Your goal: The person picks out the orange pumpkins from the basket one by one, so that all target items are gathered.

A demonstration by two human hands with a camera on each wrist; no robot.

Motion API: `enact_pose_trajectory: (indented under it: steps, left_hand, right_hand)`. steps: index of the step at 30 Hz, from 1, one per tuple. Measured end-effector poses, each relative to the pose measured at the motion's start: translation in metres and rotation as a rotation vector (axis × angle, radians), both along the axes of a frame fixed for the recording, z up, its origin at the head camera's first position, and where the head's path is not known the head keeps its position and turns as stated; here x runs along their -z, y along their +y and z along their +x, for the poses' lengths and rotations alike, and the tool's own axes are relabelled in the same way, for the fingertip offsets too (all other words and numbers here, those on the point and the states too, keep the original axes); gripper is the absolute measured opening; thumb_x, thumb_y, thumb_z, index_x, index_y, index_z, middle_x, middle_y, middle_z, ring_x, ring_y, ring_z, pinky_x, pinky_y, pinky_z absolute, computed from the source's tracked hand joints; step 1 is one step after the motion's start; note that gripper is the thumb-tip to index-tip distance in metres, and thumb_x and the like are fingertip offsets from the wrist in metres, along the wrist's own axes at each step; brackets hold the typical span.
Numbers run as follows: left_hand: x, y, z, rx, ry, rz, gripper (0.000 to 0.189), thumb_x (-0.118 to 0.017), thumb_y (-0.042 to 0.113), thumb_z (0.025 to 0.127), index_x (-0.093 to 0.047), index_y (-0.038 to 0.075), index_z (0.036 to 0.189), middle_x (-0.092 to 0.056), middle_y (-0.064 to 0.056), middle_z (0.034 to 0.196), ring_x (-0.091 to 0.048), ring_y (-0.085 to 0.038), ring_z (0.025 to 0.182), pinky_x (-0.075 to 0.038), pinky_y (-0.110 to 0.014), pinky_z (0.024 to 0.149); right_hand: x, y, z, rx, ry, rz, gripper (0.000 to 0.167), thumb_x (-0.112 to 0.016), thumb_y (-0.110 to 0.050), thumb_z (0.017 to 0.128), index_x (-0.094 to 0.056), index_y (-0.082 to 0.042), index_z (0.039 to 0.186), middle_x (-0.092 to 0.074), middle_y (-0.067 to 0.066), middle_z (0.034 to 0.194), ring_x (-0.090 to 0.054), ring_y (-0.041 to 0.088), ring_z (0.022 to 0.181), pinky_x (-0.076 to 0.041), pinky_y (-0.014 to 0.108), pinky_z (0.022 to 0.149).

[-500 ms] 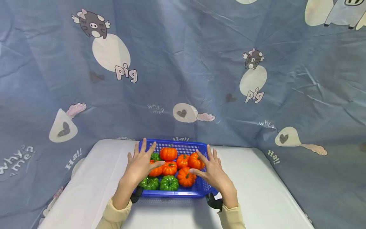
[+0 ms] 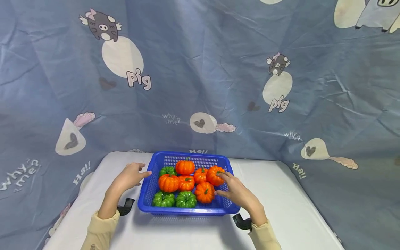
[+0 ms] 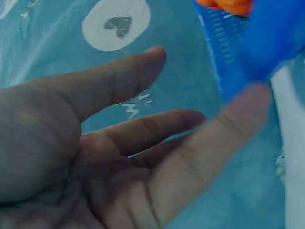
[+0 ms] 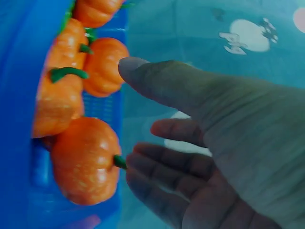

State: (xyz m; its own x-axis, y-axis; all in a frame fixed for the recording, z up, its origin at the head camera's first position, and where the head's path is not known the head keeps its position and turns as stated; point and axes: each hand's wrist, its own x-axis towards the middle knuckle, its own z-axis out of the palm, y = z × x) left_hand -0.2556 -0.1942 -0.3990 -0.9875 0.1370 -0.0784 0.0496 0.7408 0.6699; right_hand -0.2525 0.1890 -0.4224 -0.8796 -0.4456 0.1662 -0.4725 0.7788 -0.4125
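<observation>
Behind the left hand (image 2: 129,176), a cream sleeve (image 2: 101,229) with 1 small dark print (image 2: 93,247) and a curved black fitting (image 2: 126,207) are worn. Behind the right hand (image 2: 239,191), a 2nd sleeve (image 2: 265,238) of the same cream and a 2nd black fitting (image 2: 241,222) are worn.

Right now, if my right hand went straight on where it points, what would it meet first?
Probably the orange pumpkin nearest the far right corner of the blue basket; in the head view the right hand overlaps its edge, so contact is unclear.
</observation>
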Motion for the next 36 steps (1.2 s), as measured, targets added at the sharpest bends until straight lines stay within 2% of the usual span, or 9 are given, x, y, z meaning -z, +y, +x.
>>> enact_pose_trajectory:
  steps: [2, 7, 13, 21, 26, 30, 36]
  left_hand:
    - [0.005, -0.002, -0.004, -0.015, -0.030, 0.059, 0.054, -0.060, 0.013, 0.094, -0.041, -0.022, 0.132, -0.054, -0.041, 0.120, -0.070, -0.030, 0.081, -0.061, -0.040, 0.069]
    - [0.012, -0.003, -0.010, -0.059, -0.039, 0.095, 0.045, -0.065, 0.000, 0.088, -0.050, -0.024, 0.122, -0.061, -0.038, 0.108, -0.071, -0.026, 0.077, -0.061, -0.036, 0.067]
    - [0.016, -0.005, -0.012, -0.075, -0.056, 0.105, 0.042, -0.068, -0.004, 0.083, -0.055, -0.023, 0.117, -0.063, -0.037, 0.106, -0.072, -0.025, 0.071, -0.061, -0.034, 0.064]
    - [0.020, -0.006, -0.014, -0.096, -0.091, 0.126, 0.044, -0.067, -0.004, 0.084, -0.053, -0.023, 0.120, -0.066, -0.032, 0.099, -0.070, -0.021, 0.067, -0.060, -0.032, 0.061]
    - [0.019, -0.005, -0.015, -0.104, -0.088, 0.122, 0.044, -0.068, -0.003, 0.084, -0.053, -0.023, 0.120, -0.066, -0.032, 0.097, -0.070, -0.022, 0.067, -0.061, -0.033, 0.062]
    - [0.019, -0.004, -0.015, -0.107, -0.095, 0.109, 0.044, -0.069, -0.002, 0.084, -0.053, -0.022, 0.119, -0.067, -0.031, 0.096, -0.071, -0.023, 0.068, -0.061, -0.034, 0.063]
    - [0.019, -0.003, -0.014, -0.115, -0.103, 0.102, 0.044, -0.070, -0.002, 0.083, -0.053, -0.022, 0.119, -0.067, -0.031, 0.095, -0.071, -0.024, 0.068, -0.061, -0.035, 0.063]
  right_hand:
    - [0.002, 0.000, -0.003, -0.063, -0.029, 0.003, 0.057, -0.077, -0.027, 0.082, -0.057, -0.003, 0.130, -0.057, 0.016, 0.132, -0.056, 0.033, 0.121, -0.047, 0.048, 0.102]
    - [0.006, -0.004, -0.011, -0.174, -0.094, 0.045, 0.052, -0.076, -0.026, 0.083, -0.060, -0.002, 0.126, -0.064, 0.011, 0.124, -0.060, 0.027, 0.117, -0.047, 0.044, 0.102]
    - [0.004, -0.009, -0.018, -0.198, -0.153, 0.139, 0.058, -0.078, -0.028, 0.081, -0.059, -0.004, 0.129, -0.062, 0.007, 0.129, -0.057, 0.023, 0.121, -0.045, 0.042, 0.106]
    - [-0.001, -0.012, -0.029, -0.224, -0.275, 0.213, 0.059, -0.077, -0.027, 0.082, -0.056, -0.007, 0.134, -0.060, 0.007, 0.133, -0.056, 0.024, 0.124, -0.044, 0.044, 0.107]
    - [-0.002, -0.012, -0.036, -0.223, -0.314, 0.230, 0.058, -0.077, -0.026, 0.082, -0.056, -0.009, 0.134, -0.061, 0.006, 0.132, -0.056, 0.023, 0.124, -0.044, 0.043, 0.107]
    - [0.002, -0.014, -0.038, -0.247, -0.312, 0.245, 0.060, -0.078, -0.022, 0.081, -0.055, -0.007, 0.135, -0.061, 0.008, 0.132, -0.056, 0.023, 0.122, -0.044, 0.043, 0.107]
    - [0.007, -0.021, -0.042, -0.266, -0.259, 0.300, 0.065, -0.080, -0.019, 0.078, -0.054, -0.005, 0.136, -0.059, 0.008, 0.133, -0.057, 0.023, 0.121, -0.044, 0.040, 0.107]
